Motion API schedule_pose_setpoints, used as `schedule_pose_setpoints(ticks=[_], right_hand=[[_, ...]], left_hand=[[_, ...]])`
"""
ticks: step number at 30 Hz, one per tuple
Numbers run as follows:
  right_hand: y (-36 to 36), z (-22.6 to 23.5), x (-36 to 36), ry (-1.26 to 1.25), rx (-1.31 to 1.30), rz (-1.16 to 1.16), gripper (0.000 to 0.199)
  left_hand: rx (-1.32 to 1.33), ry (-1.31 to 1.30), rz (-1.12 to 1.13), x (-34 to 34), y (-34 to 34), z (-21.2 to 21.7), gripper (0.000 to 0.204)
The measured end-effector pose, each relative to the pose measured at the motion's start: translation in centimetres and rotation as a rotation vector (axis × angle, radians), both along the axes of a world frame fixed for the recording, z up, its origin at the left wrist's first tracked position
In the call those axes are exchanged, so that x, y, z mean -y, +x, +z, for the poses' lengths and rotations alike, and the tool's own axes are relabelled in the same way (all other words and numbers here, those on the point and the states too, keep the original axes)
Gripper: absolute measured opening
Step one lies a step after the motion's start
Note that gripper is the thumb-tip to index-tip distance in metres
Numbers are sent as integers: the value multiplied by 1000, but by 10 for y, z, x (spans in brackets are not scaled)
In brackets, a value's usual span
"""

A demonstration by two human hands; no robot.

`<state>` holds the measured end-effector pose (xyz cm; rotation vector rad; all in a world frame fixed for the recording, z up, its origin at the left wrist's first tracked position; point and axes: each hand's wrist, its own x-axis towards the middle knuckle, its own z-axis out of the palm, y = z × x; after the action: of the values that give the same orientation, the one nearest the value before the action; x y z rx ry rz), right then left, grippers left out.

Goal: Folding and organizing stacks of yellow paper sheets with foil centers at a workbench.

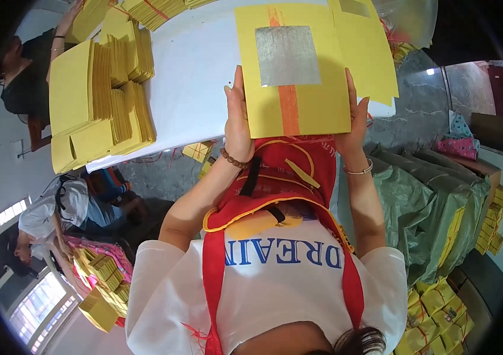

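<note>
Close under the camera hangs my red apron (281, 177) with its yellow piping, and beyond it both my hands are up at the edge of the white table (198, 65). Between them I hold a stack of yellow paper sheets (299, 89), the top one bearing a silver foil square (287, 55) over an orange stripe. My left hand (238, 121) lies flat along the stack's left edge, fingers straight, palm pressing inward; my right hand (353, 115) does the same on the right edge. Neither curls round anything; the stack is squeezed between open palms. To square it well, I judge I should keep both palms parallel and pressure even, so no sheets fan out. Finished yellow bundles (100, 94) sit piled at the table's left.
</note>
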<state>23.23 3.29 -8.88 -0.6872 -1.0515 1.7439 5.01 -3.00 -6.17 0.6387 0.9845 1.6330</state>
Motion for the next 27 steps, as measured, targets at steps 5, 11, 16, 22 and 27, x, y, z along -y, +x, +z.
schedule_pose_setpoints(ticks=[5, 11, 16, 22, 27], right_hand=[[5, 9, -3, 97, 121, -29, 67], [28, 26, -11, 667, 558, -23, 53], [30, 42, -11, 783, 766, 83, 38], [29, 35, -13, 855, 829, 48, 25], [26, 28, -9, 814, 794, -1, 20]], left_hand=[[-84, -26, 5, 4, -17, -11, 65], [-566, -107, 30, 18, -54, 6, 44], [-1116, 96, 16, 24, -43, 38, 31], [-1475, 304, -140, 29, -42, 47, 42], [-1721, 345, -229, 30, -40, 44, 45]])
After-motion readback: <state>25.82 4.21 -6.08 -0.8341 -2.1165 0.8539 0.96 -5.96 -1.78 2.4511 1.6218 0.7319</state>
